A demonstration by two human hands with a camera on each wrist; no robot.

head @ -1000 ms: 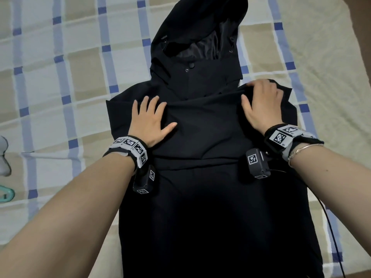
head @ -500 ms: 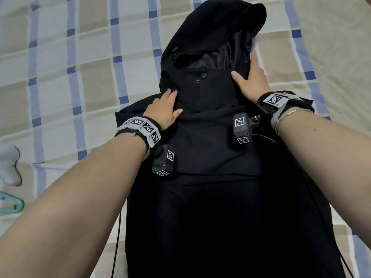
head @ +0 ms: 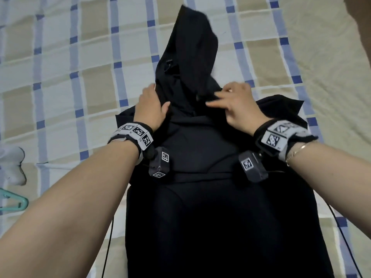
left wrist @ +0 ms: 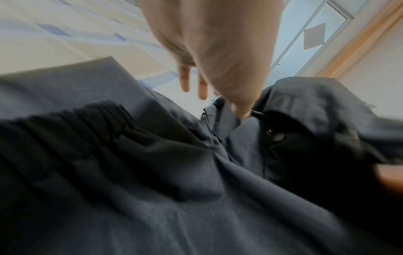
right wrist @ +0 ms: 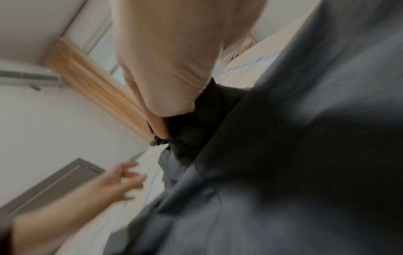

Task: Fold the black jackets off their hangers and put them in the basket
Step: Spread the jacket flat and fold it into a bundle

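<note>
On the plaid bedsheet (head: 60, 81), a black hooded jacket (head: 200, 197) lies flat, its hood (head: 190, 57) raised toward the far side. Left hand (head: 150, 106): fingers extended and relaxed beside the hood's left edge, thumb touching the fabric, nothing gripped. Right hand (head: 236, 108): at the hood's right base, fingers loosely spread over the collar; whether it pinches fabric cannot be told. A teal hanger (head: 14, 201) and a white object (head: 12, 165) lie at the left margin.
</note>
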